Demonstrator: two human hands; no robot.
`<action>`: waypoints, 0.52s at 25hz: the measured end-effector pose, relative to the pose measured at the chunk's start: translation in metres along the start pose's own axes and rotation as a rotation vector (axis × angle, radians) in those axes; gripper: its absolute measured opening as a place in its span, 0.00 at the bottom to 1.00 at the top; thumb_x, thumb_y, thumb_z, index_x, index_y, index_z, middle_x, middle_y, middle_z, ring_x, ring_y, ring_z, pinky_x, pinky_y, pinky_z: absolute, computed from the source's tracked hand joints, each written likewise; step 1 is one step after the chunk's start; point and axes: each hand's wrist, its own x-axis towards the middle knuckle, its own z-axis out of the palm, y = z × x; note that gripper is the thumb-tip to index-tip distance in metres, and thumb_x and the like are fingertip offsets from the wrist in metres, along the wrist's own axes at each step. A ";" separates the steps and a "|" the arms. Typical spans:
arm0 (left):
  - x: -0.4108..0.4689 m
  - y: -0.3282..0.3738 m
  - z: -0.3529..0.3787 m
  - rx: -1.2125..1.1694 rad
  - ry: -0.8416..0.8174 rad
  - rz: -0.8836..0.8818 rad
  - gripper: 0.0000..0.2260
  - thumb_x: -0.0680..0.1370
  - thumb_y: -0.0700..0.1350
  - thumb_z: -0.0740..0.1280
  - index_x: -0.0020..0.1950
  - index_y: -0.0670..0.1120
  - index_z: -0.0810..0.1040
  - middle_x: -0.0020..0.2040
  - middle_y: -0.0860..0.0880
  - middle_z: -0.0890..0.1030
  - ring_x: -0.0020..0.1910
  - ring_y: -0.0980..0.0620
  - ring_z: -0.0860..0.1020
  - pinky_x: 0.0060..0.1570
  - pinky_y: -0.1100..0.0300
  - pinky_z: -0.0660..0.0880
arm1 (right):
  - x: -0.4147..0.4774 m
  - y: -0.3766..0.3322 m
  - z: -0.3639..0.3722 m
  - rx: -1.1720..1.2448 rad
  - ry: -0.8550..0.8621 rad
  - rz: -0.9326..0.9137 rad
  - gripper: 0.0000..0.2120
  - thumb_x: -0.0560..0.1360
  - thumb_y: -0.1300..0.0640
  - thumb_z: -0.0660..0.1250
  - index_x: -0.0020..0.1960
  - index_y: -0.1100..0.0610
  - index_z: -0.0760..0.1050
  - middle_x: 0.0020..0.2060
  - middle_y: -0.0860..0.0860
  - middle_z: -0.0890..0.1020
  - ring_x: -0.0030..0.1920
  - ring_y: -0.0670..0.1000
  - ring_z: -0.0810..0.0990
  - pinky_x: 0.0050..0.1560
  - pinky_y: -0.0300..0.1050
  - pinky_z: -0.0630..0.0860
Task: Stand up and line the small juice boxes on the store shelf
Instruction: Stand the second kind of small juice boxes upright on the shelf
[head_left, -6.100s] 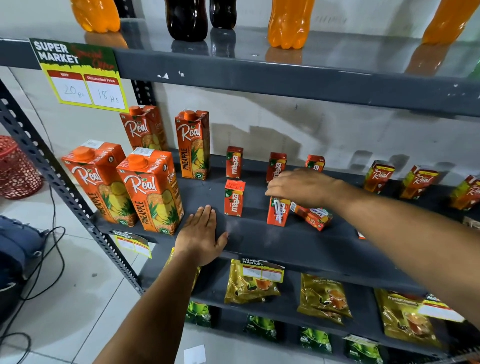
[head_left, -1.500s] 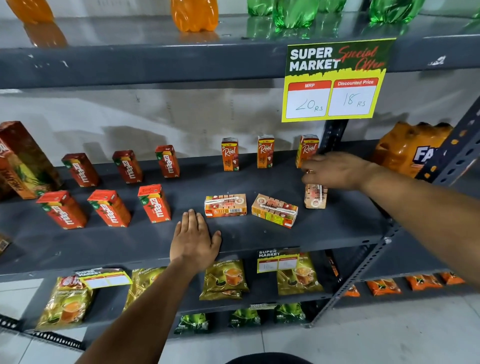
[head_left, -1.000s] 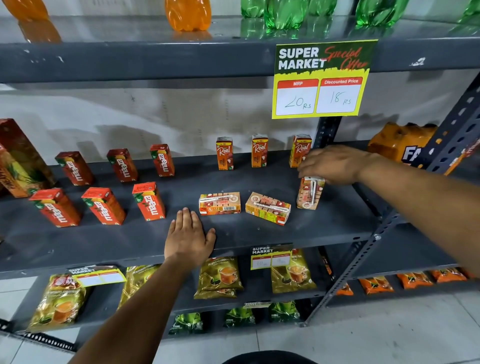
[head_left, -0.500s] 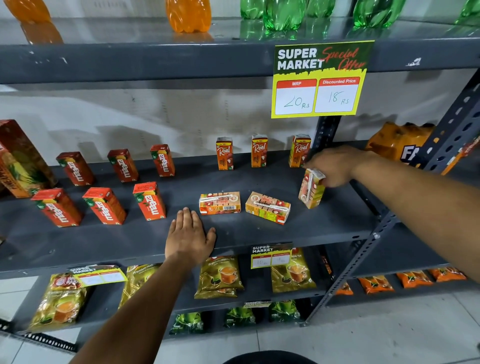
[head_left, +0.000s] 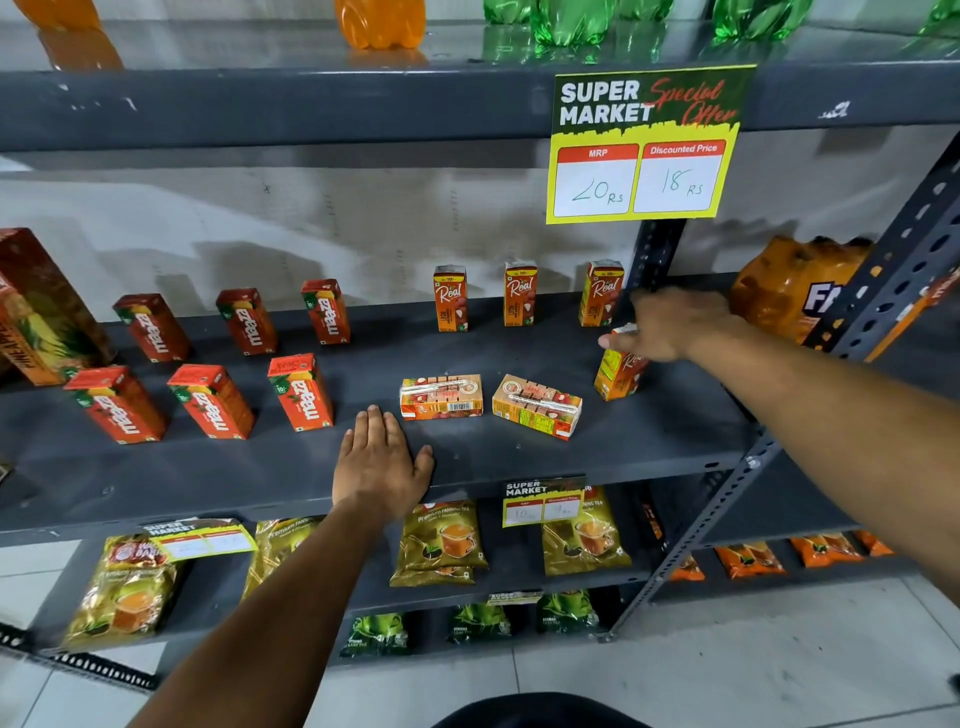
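Three small orange Real juice boxes (head_left: 520, 294) stand in a row at the back of the grey shelf (head_left: 649, 441). In front of them two more Real boxes (head_left: 441, 397) lie flat, the second Real box (head_left: 537, 405) to the right of the first. My right hand (head_left: 675, 325) grips the top of another small Real box (head_left: 618, 374), which stands slightly tilted at the right end of the front row. My left hand (head_left: 382, 462) rests flat on the shelf's front edge, holding nothing. Further left, small red Maaza boxes (head_left: 301, 392) stand in two rows.
A yellow price sign (head_left: 644, 150) hangs from the upper shelf, which carries orange and green bottles (head_left: 382, 23). A large pineapple carton (head_left: 36, 312) stands at far left. An orange bottle pack (head_left: 795, 283) sits beyond the right upright. Tea pouches (head_left: 441, 540) fill the lower shelves.
My right hand has turned the small Real box from its straw side to its front and set it nearly upright. My left hand has stayed flat on the shelf.
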 end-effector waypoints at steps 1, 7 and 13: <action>0.000 0.000 0.000 0.001 0.000 -0.001 0.35 0.79 0.62 0.44 0.78 0.40 0.47 0.80 0.40 0.47 0.78 0.43 0.46 0.76 0.50 0.45 | -0.005 -0.004 0.000 0.023 0.172 -0.031 0.34 0.71 0.28 0.57 0.65 0.53 0.70 0.59 0.57 0.79 0.56 0.60 0.78 0.47 0.52 0.74; 0.000 0.000 0.000 0.000 -0.010 -0.010 0.35 0.79 0.62 0.44 0.78 0.40 0.47 0.80 0.40 0.47 0.78 0.43 0.45 0.76 0.50 0.45 | -0.041 -0.080 0.040 0.214 -0.125 -0.185 0.31 0.68 0.37 0.70 0.64 0.54 0.70 0.58 0.54 0.78 0.53 0.56 0.77 0.47 0.50 0.76; 0.000 0.001 0.001 -0.002 0.000 -0.012 0.35 0.79 0.62 0.43 0.78 0.40 0.47 0.80 0.40 0.48 0.78 0.43 0.46 0.76 0.50 0.45 | -0.043 -0.091 0.051 0.301 -0.185 -0.043 0.20 0.67 0.48 0.75 0.55 0.55 0.75 0.48 0.53 0.80 0.46 0.55 0.79 0.43 0.48 0.77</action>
